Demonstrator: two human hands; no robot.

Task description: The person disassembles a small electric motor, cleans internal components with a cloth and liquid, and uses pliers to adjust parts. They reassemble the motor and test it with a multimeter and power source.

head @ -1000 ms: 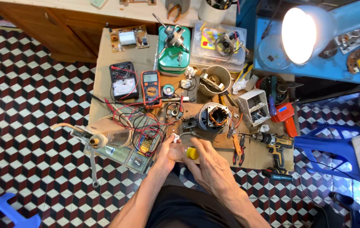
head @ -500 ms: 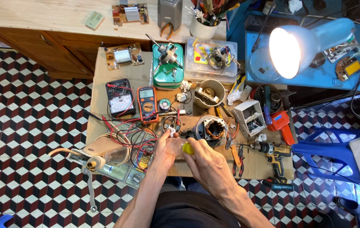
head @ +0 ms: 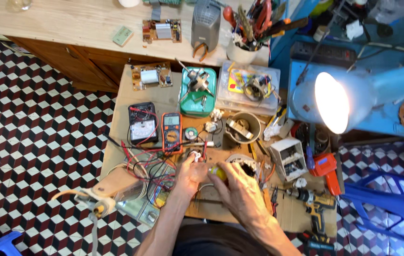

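Two bare hands are meeting over the middle of a crowded tabletop, and we are looking straight down on them. Our right hand is closing around a small yellow-handled tool, of which only the handle's end is showing between the fingers, so we cannot tell what tip it carries. Our left hand is pinching a small white part just beside the tool; whether the fingers are fully clamping it is hard to tell at this size.

We are judging the white part to be light, rigid and easily dropped, with thin leads that could bend; it is best taken by its body, between thumb and forefinger, not by the wires. The tool handle is looking smooth and a little slippery, wanting a full wrap of the fingers.

Red and black wires are trailing to the left of the hands, running up toward an orange multimeter and a black analogue meter. A round motor stator is lying just beyond the right hand. A cordless drill is resting to the right, and a lit desk lamp is glaring over that side.
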